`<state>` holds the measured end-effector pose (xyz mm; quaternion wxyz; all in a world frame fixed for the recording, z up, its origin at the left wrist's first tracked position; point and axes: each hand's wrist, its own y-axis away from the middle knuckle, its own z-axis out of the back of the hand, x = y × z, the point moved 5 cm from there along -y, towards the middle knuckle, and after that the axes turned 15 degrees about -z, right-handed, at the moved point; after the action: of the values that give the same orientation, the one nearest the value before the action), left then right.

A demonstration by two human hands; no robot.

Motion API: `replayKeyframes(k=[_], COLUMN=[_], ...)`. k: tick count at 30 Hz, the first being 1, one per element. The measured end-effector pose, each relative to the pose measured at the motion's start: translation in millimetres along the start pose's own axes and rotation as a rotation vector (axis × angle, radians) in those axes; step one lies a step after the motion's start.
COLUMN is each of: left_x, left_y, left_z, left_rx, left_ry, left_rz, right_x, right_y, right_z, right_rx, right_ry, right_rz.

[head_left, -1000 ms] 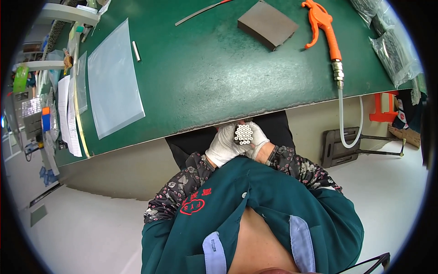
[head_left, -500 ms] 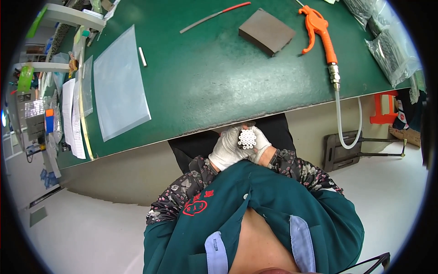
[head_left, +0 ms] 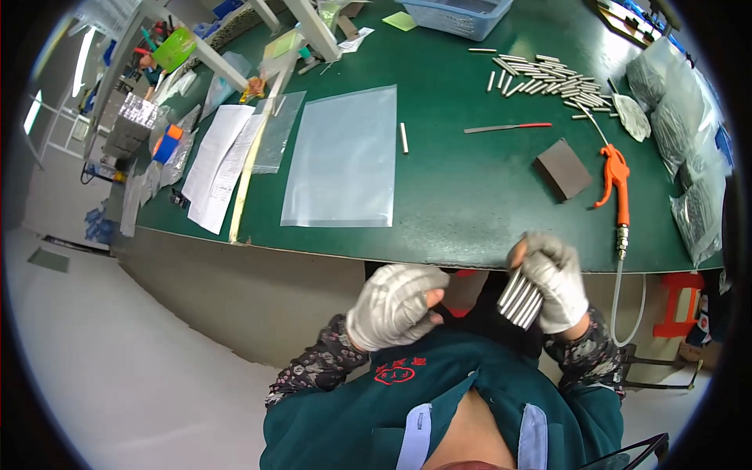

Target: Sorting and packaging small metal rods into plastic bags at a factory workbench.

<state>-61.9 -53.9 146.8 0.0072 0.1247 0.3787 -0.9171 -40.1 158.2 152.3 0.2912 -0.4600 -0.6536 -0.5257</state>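
My right hand (head_left: 554, 283), in a white glove with bare fingertips, is closed around a bundle of short shiny metal rods (head_left: 519, 299) just off the table's front edge. The rods stick out below the fingers, their ends toward my body. My left hand (head_left: 395, 307), gloved alike, is apart from the bundle. Its fingers are bent loosely, the bare tips show, and I see nothing held in it. On the table beyond, a clear plastic bag (head_left: 341, 164) lies flat, and a single rod (head_left: 404, 138) rests beside it.
A pile of loose rods (head_left: 548, 78) lies at the back right, near a blue basket (head_left: 458, 17). Around the right side are a red-handled file (head_left: 509, 127), a brown block (head_left: 562, 170), an orange air gun (head_left: 616, 180) with hose, and filled bags (head_left: 672, 141). Papers (head_left: 219, 160) lie left.
My hands have parted: both were together around the bundle, and now only the right holds it, moved to the right and tilted. The view has shifted, showing more of the table's far side.
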Motion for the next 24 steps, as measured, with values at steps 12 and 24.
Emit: replayKeyframes(k=[12,24], left_x=[112,117], left_y=[42,30], left_z=[107,105], left_rx=[0.798,0.769], left_ry=[-0.571,-0.523], left_rz=[0.642,0.355], right_x=[34,39], right_y=[-56,-61], right_z=[-15,-5], right_rx=[-0.596,-0.568], right_ry=[1.413,1.222], right_rz=[0.967,0.889])
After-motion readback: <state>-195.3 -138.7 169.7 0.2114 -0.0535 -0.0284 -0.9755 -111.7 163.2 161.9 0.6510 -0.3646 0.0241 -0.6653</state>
